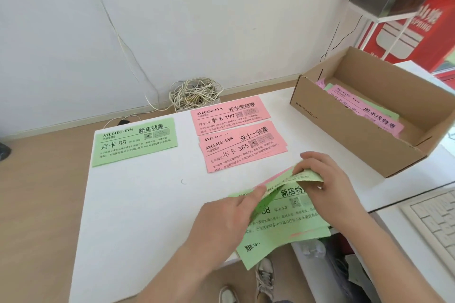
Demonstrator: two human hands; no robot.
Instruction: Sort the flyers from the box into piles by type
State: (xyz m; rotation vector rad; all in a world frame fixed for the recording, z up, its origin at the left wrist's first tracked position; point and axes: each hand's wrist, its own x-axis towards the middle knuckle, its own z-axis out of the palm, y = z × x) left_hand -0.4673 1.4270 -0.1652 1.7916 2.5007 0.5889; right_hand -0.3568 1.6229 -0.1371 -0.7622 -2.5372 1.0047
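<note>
At my left, a green pile [134, 141] lies flat on the worktop [138, 204]. Next come a far pink pile [229, 114] and a near pink pile [242, 149], kept apart, I judge, by heading. My left hand [229, 214] grips the held stack [283, 226] by its left edge, low over the near rim. My right hand [322, 179], wrist bent down, pinches the top green flyer [306, 176] to peel it off. Unsorted flyers [369, 113] lie in the box [344, 130] at far right.
</note>
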